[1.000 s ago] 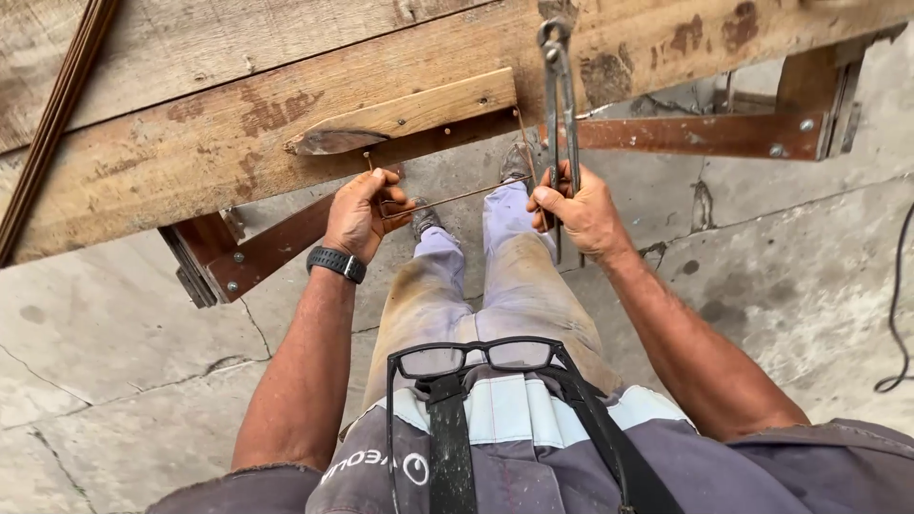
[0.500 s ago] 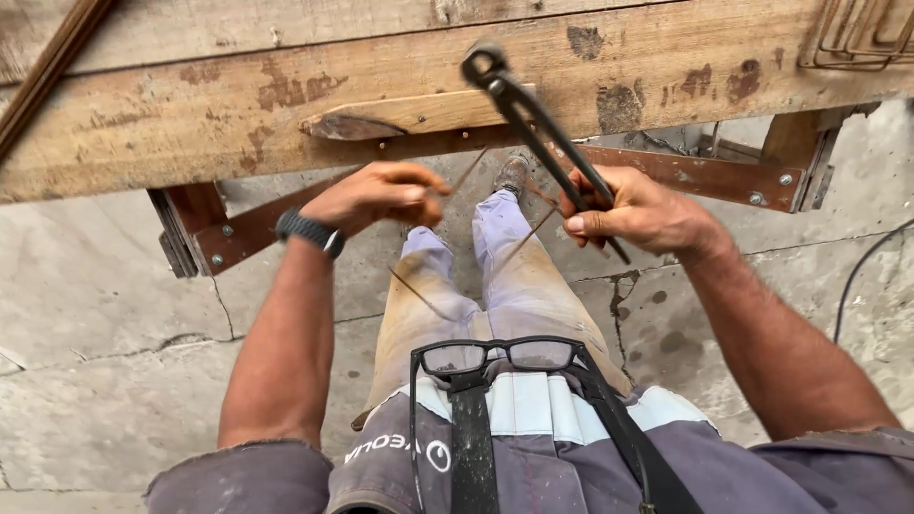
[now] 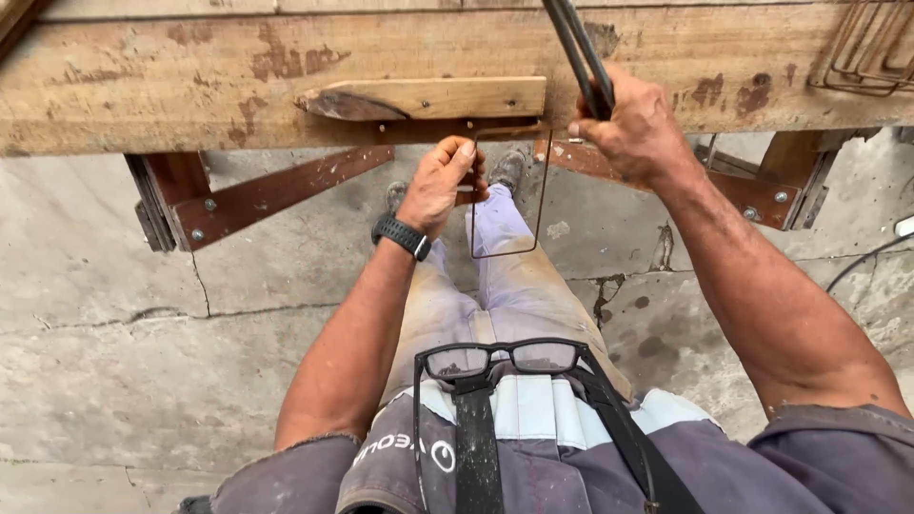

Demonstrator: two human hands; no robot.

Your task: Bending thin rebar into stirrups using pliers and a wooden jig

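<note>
Since the earlier frame: both my hands have come up closer under the plank, the long tool has swung from leaning left to running up out of the top of view, and the wire now shows as a squared loop hanging below the edge
Nearest: a pair of dark-framed glasses [image 3: 502, 358] hangs at my chest, over grey work clothes and pale trousers, with my boots far down on the cracked concrete floor [image 3: 114, 314]
Left hand [image 3: 440, 183]: fingers pinched shut on the upper left corner of the wire loop [image 3: 509, 195], a black wristwatch [image 3: 401, 235] on that wrist
Wire loop: thin bent steel, three sides clear, its top at the underside of the worktop [image 3: 171, 86], its lower side hanging over my legs
Right hand [image 3: 636, 126]: fist closed round the two dark handles of the bending tool [image 3: 579, 52], whose head is out of view above
How I would do it well: keep the left pinch firm so the loop stays flat and square to the plank edge, and lever the tool in one steady sweep rather than jerks, so the corner comes out clean
Watch for: the loop twisting out of plane, or the wire slipping from the small wooden block [image 3: 424, 98] screwed to the plank face; I cannot tell where the tool bites the wire
Farther: rusty brown steel braces [image 3: 276, 195] carry the worktop, and a stack of finished wire stirrups [image 3: 871, 48] lies at the far right
</note>
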